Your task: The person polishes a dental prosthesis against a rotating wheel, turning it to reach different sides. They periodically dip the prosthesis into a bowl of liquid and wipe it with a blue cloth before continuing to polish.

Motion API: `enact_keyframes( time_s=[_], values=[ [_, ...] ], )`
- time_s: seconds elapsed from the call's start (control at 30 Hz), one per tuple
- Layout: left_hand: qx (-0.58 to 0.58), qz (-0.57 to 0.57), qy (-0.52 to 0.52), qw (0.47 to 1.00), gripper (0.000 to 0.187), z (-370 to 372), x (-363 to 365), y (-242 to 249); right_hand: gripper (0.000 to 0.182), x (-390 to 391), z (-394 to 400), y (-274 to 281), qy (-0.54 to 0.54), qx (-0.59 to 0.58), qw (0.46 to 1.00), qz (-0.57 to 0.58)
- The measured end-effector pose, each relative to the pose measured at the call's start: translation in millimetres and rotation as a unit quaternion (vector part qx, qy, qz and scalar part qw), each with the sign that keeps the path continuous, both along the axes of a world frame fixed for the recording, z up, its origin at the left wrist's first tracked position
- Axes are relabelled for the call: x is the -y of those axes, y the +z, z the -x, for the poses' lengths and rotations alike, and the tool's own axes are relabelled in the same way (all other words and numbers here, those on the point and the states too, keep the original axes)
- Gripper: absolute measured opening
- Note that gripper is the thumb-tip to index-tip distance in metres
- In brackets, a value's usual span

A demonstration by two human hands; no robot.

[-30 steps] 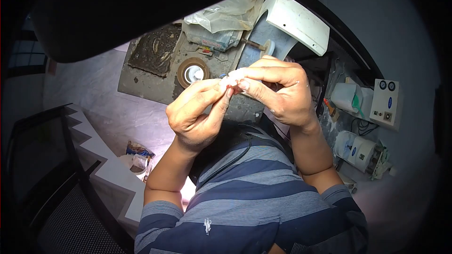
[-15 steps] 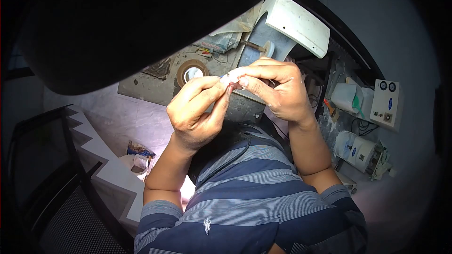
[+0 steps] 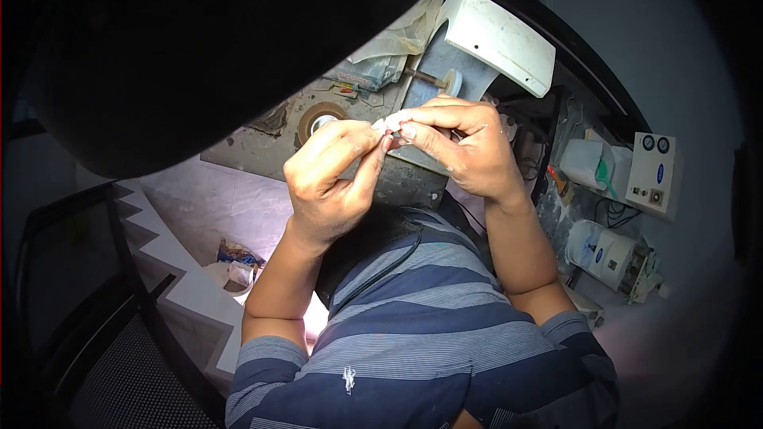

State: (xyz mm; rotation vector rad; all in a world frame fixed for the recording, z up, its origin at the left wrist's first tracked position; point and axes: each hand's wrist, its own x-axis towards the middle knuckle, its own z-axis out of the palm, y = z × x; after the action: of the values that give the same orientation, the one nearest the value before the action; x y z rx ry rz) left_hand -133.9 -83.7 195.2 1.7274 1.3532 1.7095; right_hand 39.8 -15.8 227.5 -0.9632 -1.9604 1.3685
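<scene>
A small pale pink and white piece (image 3: 393, 123) is pinched between both hands, in front of my chest and above the workbench's near edge. My left hand (image 3: 338, 171) grips its left side with thumb and fingers together. On the right side, my right hand (image 3: 465, 143) holds it between thumb and index finger. Fingertips hide much of the piece, so its exact shape is unclear. Just beyond the hands stands a white wheel (image 3: 453, 83) on a metal shaft. A brown tape roll (image 3: 311, 121) lies behind my left hand.
A white hood (image 3: 505, 38) stands at the back of the workbench (image 3: 254, 152). Plastic bags (image 3: 401, 38) lie beside it. To the right are a white container (image 3: 582, 162) and a box with gauges (image 3: 652, 173). A black mesh chair (image 3: 119, 357) is at lower left.
Both hands still hold the piece, with slight finger shifts. The dark shape overhead now reaches lower and covers more of the tape roll's surroundings.
</scene>
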Motion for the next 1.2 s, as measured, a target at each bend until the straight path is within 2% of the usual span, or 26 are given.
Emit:
enact_keyframes(
  time_s=[0.1, 0.13, 0.17, 0.23, 0.27, 0.3, 0.33, 0.37, 0.4, 0.43, 0.53, 0.63, 0.7, 0.83, 0.97, 1.03, 1.2],
  values=[
    [0.022, 0.032, -0.017, 0.999, 0.010, 1.7, 0.5, -2.9, 0.016, -0.3, -1.0, -4.9, -0.006, -0.005, 1.000, -0.003],
    [0.021, 0.031, -0.017, 0.999, 0.010, 0.7, 0.1, -8.3, 0.018, -1.3, -1.4, -5.7, -0.007, 0.004, 0.999, -0.047],
    [0.118, 0.097, -0.012, 0.988, 0.009, -1.7, 0.0, -17.4, 0.021, -0.9, -1.7, -6.6, -0.009, 0.012, 0.996, -0.091],
    [0.293, 0.204, -0.011, 0.934, 0.005, -6.7, -1.1, -28.5, 0.023, 3.2, 0.2, -9.6, -0.045, 0.038, 0.994, -0.089],
    [0.292, 0.202, -0.010, 0.935, 0.005, -8.8, -2.4, -31.9, 0.026, 5.0, -0.1, -12.7, -0.081, 0.065, 0.991, -0.087],
    [0.366, 0.222, -0.025, 0.903, 0.005, -10.5, -4.2, -35.5, 0.031, 7.1, -2.3, -21.0, -0.080, 0.079, 0.993, -0.021],
    [0.437, 0.241, -0.040, 0.866, 0.004, -12.1, -5.8, -39.5, 0.031, 9.6, -4.0, -27.5, -0.081, 0.079, 0.993, -0.022],
    [0.456, 0.260, -0.037, 0.850, 0.005, -14.0, -6.2, -44.4, 0.029, 13.1, -5.0, -32.7, -0.083, 0.065, 0.993, 0.057],
    [0.456, 0.260, -0.038, 0.850, 0.005, -16.6, -6.5, -47.9, 0.027, 14.9, -5.3, -34.0, -0.083, 0.050, 0.986, 0.135],
    [0.461, 0.271, -0.041, 0.844, 0.005, -19.8, -6.8, -51.0, 0.021, 14.5, -6.6, -34.1, -0.076, 0.054, 0.985, 0.142],
    [0.452, 0.276, -0.052, 0.847, 0.006, -24.0, -6.3, -58.9, 0.017, 14.4, -11.8, -40.3, -0.110, 0.055, 0.988, 0.093],
    [0.460, 0.318, -0.105, 0.822, 0.011, -23.6, -6.1, -54.5, 0.016, 11.1, -24.0, -44.8, -0.106, 0.073, 0.989, 0.071],
    [0.417, 0.300, -0.096, 0.853, 0.020, -26.4, -7.4, -50.5, 0.015, 9.9, -29.2, -39.8, -0.100, 0.094, 0.987, 0.079],
    [0.359, 0.295, -0.131, 0.876, 0.020, -27.4, -9.3, -62.7, 0.014, 11.3, -36.6, -40.0, -0.106, 0.107, 0.983, 0.102],
    [0.429, 0.342, -0.183, 0.816, 0.018, -31.7, -10.6, -65.9, 0.014, 9.0, -43.2, -37.3, -0.111, 0.074, 0.990, 0.034],
    [0.456, 0.353, -0.220, 0.786, 0.016, -35.6, -10.6, -69.1, 0.015, 7.1, -47.2, -31.2, -0.106, 0.093, 0.989, -0.048],
    [0.483, 0.364, -0.278, 0.747, 0.014, -43.5, -10.9, -70.3, 0.015, 4.8, -51.0, -28.1, -0.118, 0.065, 0.991, -0.029]
  ],
)
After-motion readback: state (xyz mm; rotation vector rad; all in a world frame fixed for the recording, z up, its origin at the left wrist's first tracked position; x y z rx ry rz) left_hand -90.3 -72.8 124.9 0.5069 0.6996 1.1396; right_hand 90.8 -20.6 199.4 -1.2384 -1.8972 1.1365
